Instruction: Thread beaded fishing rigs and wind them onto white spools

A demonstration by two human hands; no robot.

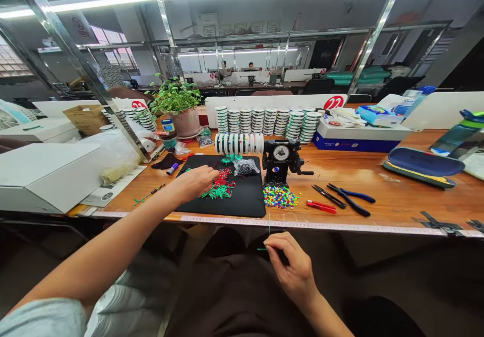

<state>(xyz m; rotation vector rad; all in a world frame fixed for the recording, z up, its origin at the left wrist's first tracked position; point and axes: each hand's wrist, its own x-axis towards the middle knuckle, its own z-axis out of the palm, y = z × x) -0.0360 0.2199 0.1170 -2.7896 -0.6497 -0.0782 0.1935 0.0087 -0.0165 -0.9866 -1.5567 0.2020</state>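
My left hand reaches over the black mat, its fingers drawn together at a pile of small red pieces. Green stick-like pieces lie just below them. Whatever is between those fingertips is hidden. Below the table edge, my right hand pinches a thin green thread between thumb and forefinger. A fine strand runs upward from that pinch toward the table edge. Behind the mat stands a black hand-cranked winder with a row of white spools on its shaft.
Multicoloured beads lie beside the mat. Right of them are a red-handled tool, narrow black pliers and blue-handled pliers. Stacked spools line the back, near a potted plant. A white box stands left.
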